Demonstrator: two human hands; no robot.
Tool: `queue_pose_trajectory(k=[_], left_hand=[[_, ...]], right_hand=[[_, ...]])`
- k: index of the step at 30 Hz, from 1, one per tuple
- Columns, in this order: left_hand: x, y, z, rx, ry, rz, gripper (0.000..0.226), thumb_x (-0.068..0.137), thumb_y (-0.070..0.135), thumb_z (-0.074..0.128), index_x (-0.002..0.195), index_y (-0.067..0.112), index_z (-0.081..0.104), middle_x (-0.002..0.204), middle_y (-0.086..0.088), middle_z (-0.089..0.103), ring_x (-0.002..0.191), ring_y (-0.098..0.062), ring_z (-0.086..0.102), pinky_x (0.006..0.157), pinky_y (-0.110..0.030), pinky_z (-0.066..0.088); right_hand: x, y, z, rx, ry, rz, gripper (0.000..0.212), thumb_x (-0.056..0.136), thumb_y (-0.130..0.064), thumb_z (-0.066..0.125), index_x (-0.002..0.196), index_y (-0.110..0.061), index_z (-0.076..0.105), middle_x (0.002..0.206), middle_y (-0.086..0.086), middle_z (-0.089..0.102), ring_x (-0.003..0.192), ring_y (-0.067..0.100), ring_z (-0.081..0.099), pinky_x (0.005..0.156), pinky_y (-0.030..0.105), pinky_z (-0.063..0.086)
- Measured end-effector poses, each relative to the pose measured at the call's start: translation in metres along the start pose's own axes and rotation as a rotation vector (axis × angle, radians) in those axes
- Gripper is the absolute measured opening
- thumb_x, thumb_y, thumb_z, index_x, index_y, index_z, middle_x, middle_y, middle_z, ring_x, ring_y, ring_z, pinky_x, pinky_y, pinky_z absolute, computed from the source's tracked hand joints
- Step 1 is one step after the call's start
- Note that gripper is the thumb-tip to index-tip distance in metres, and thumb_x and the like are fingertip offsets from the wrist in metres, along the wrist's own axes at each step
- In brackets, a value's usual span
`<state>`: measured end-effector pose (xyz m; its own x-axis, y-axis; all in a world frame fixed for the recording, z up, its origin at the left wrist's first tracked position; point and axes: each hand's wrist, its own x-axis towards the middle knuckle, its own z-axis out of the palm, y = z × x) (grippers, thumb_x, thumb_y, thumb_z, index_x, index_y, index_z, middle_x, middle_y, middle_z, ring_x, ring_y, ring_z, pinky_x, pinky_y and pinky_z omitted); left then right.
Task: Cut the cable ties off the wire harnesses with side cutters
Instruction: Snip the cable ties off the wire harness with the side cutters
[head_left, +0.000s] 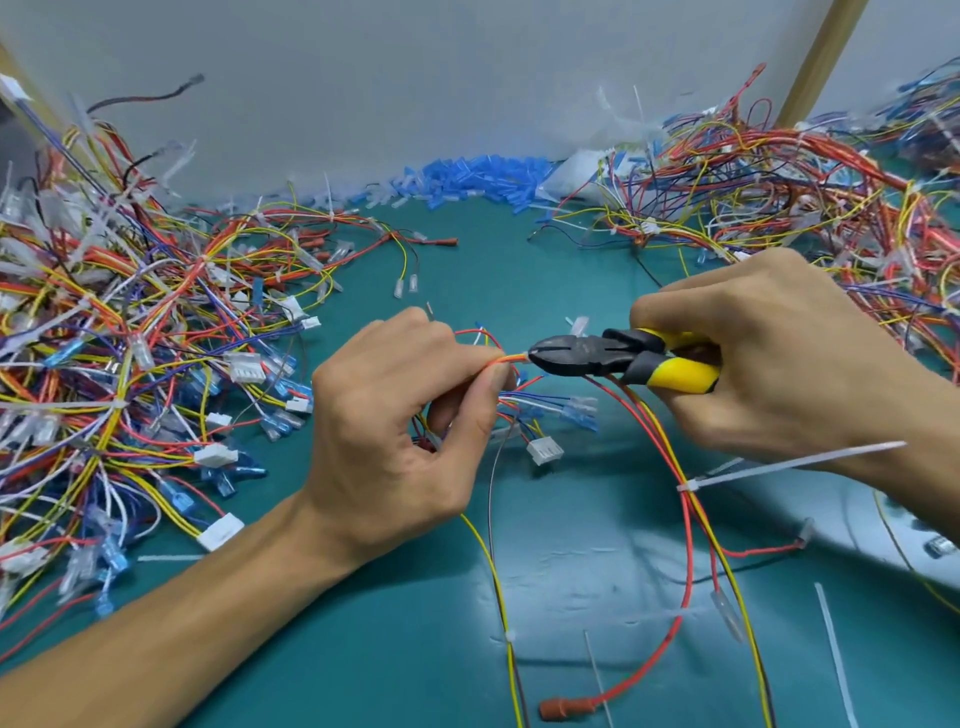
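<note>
Teal mat (519, 270) backs the work, and I keep the harness (514, 357) raised at the tip of the cutters (571, 356). My right hand (779, 364) wraps the yellow handles so the nose points left. My left hand (395, 415) pinches the orange and yellow wires just left of the cutters, which I judge keeps the bundle taut for the cut; whether the jaws already bite I cannot tell, and one tie (789, 466) waits uncut below the cutters.
</note>
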<state>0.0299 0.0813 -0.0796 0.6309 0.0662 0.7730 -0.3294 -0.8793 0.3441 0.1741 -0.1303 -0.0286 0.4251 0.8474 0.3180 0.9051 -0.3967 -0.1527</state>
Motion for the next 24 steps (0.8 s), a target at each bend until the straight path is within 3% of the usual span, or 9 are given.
queue_pose_trajectory(k=[3, 5, 8, 10, 12, 15, 19, 22, 24], left_hand=[[-0.001, -0.001, 0.0, -0.006, 0.012, 0.0, 0.023, 0.099, 0.008, 0.064, 0.08, 0.002, 0.075, 0.059, -0.004, 0.047, 0.059, -0.023, 0.04, 0.057, -0.04, 0.035], [-0.001, -0.001, 0.0, -0.009, 0.01, -0.009, 0.023, 0.1, 0.007, 0.063, 0.081, 0.003, 0.076, 0.059, -0.005, 0.048, 0.059, -0.023, 0.04, 0.059, -0.036, 0.034], [0.0, -0.003, -0.001, -0.03, 0.019, -0.063, 0.022, 0.1, 0.007, 0.063, 0.082, 0.004, 0.075, 0.059, -0.006, 0.05, 0.06, -0.022, 0.042, 0.063, -0.03, 0.034], [0.001, -0.004, -0.001, -0.054, 0.039, -0.116, 0.021, 0.1, 0.007, 0.063, 0.082, 0.005, 0.075, 0.059, -0.005, 0.051, 0.06, -0.021, 0.045, 0.063, -0.028, 0.035], [0.002, -0.007, -0.002, -0.075, 0.069, -0.17, 0.022, 0.1, 0.009, 0.062, 0.082, 0.008, 0.075, 0.06, -0.002, 0.05, 0.059, -0.019, 0.046, 0.062, -0.025, 0.033], [0.004, -0.011, -0.002, -0.098, 0.095, -0.245, 0.021, 0.1, 0.011, 0.062, 0.084, 0.013, 0.076, 0.061, 0.0, 0.048, 0.059, -0.015, 0.045, 0.062, -0.023, 0.032], [0.007, -0.018, 0.0, -0.186, 0.168, -0.37, 0.023, 0.102, 0.016, 0.06, 0.084, 0.022, 0.074, 0.061, -0.005, 0.052, 0.054, -0.009, 0.041, 0.055, -0.019, 0.031], [0.011, -0.032, 0.002, -0.218, 0.244, -0.524, 0.027, 0.103, 0.017, 0.06, 0.082, 0.024, 0.075, 0.053, 0.006, 0.045, 0.05, -0.005, 0.03, 0.047, -0.028, 0.029], [0.011, -0.037, 0.002, -0.223, 0.28, -0.591, 0.026, 0.103, 0.019, 0.06, 0.085, 0.024, 0.077, 0.05, 0.01, 0.041, 0.05, -0.009, 0.028, 0.043, -0.036, 0.038]], right_hand=[[0.0, -0.001, 0.006, 0.174, 0.014, 0.025, 0.034, 0.086, -0.031, 0.06, 0.06, -0.011, 0.05, 0.05, 0.005, 0.032, 0.054, 0.021, 0.021, 0.047, 0.035, 0.028], [-0.001, -0.001, 0.011, 0.346, 0.088, 0.105, 0.038, 0.089, -0.031, 0.064, 0.06, -0.009, 0.052, 0.051, 0.001, 0.029, 0.053, 0.013, 0.022, 0.047, 0.027, 0.019], [0.001, 0.0, 0.014, 0.356, 0.217, 0.176, 0.038, 0.089, -0.034, 0.066, 0.065, -0.007, 0.054, 0.055, 0.008, 0.038, 0.053, 0.015, 0.029, 0.05, 0.033, 0.028], [0.002, 0.004, 0.013, 0.275, 0.248, 0.215, 0.036, 0.088, -0.039, 0.065, 0.072, -0.009, 0.055, 0.06, 0.01, 0.045, 0.059, 0.027, 0.039, 0.057, 0.041, 0.037], [0.004, 0.009, 0.012, 0.235, 0.229, 0.255, 0.037, 0.086, -0.043, 0.064, 0.073, -0.01, 0.053, 0.061, 0.01, 0.046, 0.061, 0.03, 0.042, 0.06, 0.044, 0.04], [0.006, 0.012, 0.011, 0.381, 0.218, 0.321, 0.041, 0.085, -0.043, 0.064, 0.073, -0.004, 0.061, 0.064, 0.02, 0.052, 0.055, 0.021, 0.04, 0.058, 0.046, 0.039], [0.005, 0.015, 0.009, 0.594, 0.161, 0.322, 0.037, 0.084, -0.04, 0.068, 0.077, -0.003, 0.066, 0.06, 0.018, 0.051, 0.051, 0.025, 0.044, 0.05, 0.037, 0.037], [0.003, 0.013, 0.005, 0.877, 0.049, 0.279, 0.028, 0.086, -0.031, 0.071, 0.075, -0.005, 0.071, 0.053, 0.019, 0.053, 0.045, 0.026, 0.05, 0.048, 0.029, 0.039], [0.002, 0.008, 0.006, 0.96, -0.001, 0.253, 0.024, 0.087, -0.027, 0.071, 0.081, -0.004, 0.074, 0.055, 0.019, 0.057, 0.047, 0.025, 0.052, 0.049, 0.026, 0.041]])
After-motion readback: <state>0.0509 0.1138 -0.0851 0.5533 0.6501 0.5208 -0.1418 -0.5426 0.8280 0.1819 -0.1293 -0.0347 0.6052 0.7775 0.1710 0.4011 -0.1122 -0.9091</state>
